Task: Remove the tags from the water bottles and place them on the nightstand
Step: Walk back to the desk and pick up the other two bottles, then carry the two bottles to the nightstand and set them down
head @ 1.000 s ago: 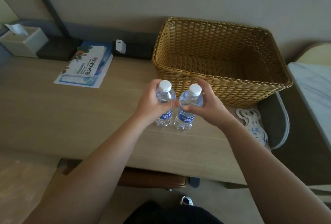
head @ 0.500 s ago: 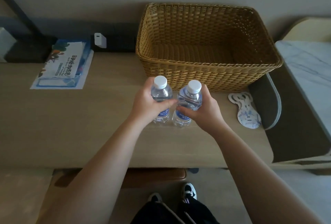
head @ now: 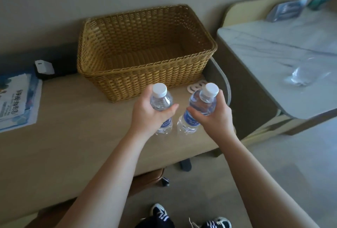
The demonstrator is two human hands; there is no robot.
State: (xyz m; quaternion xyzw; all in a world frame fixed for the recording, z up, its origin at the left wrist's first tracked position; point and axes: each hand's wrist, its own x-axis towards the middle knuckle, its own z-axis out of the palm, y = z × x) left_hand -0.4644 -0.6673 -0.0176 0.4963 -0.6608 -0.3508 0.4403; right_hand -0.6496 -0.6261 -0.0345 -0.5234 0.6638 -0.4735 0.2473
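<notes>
Left arm: bare, we reach it forward from the lower left, forearm angled up and to the right.
Left hand: back of the hand toward us, wrapped around the upper body of a bottle, held upright.
Left thumb: across the front, tip pointing right.
Right arm: bare, we reach it in from the lower right, forearm angled up and to the left.
Right hand: closed around the shoulder of a second bottle, which tilts with its cap to the right.
Right thumb: across the front, tip pointing left.
Spacing: our two hands sit side by side, thumb tips near each other, not touching.
</notes>
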